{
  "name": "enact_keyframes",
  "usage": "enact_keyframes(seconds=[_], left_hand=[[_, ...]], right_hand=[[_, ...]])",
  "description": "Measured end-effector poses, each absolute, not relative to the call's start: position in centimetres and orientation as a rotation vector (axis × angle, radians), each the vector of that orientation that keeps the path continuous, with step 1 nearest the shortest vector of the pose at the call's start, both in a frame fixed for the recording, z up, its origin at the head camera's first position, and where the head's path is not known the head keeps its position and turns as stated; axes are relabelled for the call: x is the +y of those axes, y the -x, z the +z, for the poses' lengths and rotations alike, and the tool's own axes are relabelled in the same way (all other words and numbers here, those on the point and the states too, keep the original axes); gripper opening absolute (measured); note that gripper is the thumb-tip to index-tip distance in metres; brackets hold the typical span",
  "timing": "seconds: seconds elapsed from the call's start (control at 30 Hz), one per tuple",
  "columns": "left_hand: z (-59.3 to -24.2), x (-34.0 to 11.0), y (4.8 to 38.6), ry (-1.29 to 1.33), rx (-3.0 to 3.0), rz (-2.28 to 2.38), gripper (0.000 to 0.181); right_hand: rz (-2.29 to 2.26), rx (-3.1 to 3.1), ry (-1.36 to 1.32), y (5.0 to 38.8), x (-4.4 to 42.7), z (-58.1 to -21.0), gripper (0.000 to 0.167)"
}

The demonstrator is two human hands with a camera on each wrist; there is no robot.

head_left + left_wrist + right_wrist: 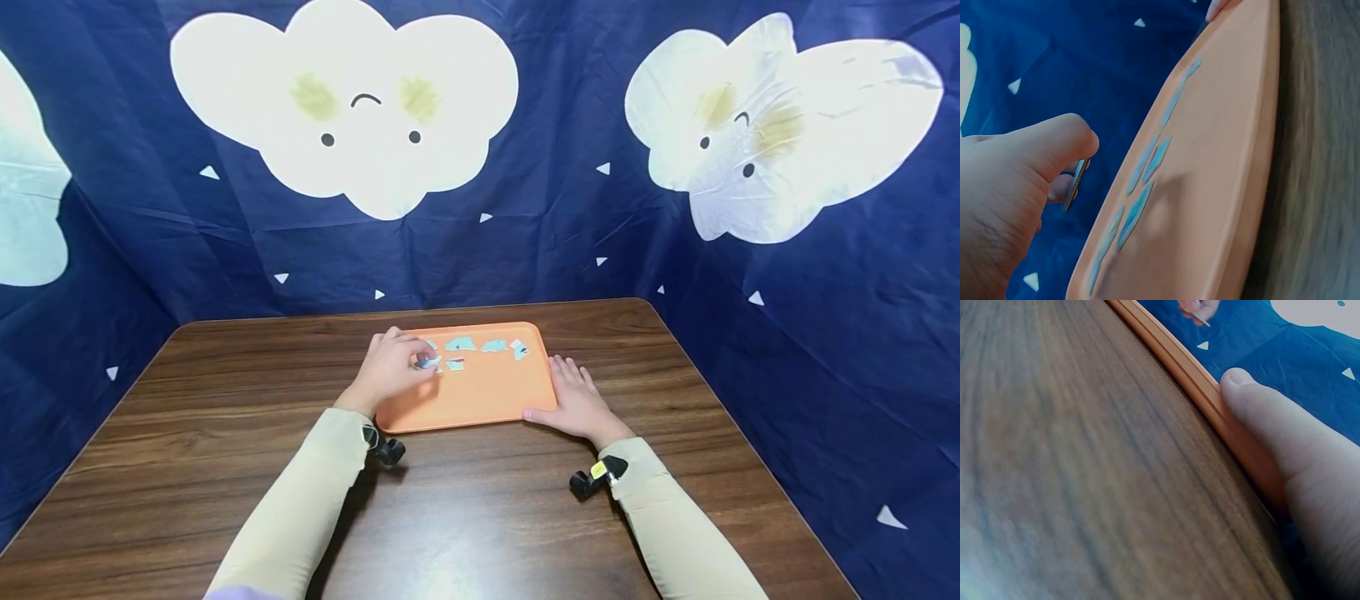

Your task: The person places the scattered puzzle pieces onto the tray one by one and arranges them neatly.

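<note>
My left hand (392, 367) is over the left part of an orange tray (480, 400), pinching a thin, flat puzzle piece (1075, 185) between thumb and fingers. In the left wrist view that piece is held on edge, clear of the tray. Several light-blue, irregular puzzle pieces (461, 343) lie flat along the tray's far side, some partly hidden by the left hand in the head view. At the tray's near right corner rests my right hand (577, 402), fingers extended along the right side. Its thumb (1254, 403) touches the near rim.
The tray lies on a brown wood-grain table (480, 508), towards its far edge. Behind and beside the table hangs a dark blue cloth (555, 250) with white clouds and small triangles. Each wrist wears a small black camera (388, 450).
</note>
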State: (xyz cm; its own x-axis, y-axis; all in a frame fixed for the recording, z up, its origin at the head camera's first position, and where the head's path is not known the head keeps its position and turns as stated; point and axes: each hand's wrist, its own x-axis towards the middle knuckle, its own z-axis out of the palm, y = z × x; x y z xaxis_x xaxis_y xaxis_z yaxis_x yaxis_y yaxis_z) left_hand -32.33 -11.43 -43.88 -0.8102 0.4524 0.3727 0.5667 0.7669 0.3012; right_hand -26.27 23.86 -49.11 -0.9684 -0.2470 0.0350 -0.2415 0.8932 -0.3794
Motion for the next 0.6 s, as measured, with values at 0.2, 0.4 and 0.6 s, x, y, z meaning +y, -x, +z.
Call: enact_keyframes(seconds=[0.2, 0.4, 0.6], left_hand=[[-43.8, -9.1, 32.4, 0.795, -2.681, -0.559, 0.013], [-44.3, -7.2, 32.9, 0.831, -2.697, -0.502, 0.015], [-44.8, -5.4, 33.4, 0.883, -2.682, -0.443, 0.014]], right_hand=[[-0.607, 3.045, 0.398, 26.3, 23.8, -49.1, 0.122], [-0.599, 3.05, 0.399, 26.3, 23.8, -49.1, 0.121], [-0.587, 3.045, 0.392, 26.3, 23.8, -49.1, 0.122]])
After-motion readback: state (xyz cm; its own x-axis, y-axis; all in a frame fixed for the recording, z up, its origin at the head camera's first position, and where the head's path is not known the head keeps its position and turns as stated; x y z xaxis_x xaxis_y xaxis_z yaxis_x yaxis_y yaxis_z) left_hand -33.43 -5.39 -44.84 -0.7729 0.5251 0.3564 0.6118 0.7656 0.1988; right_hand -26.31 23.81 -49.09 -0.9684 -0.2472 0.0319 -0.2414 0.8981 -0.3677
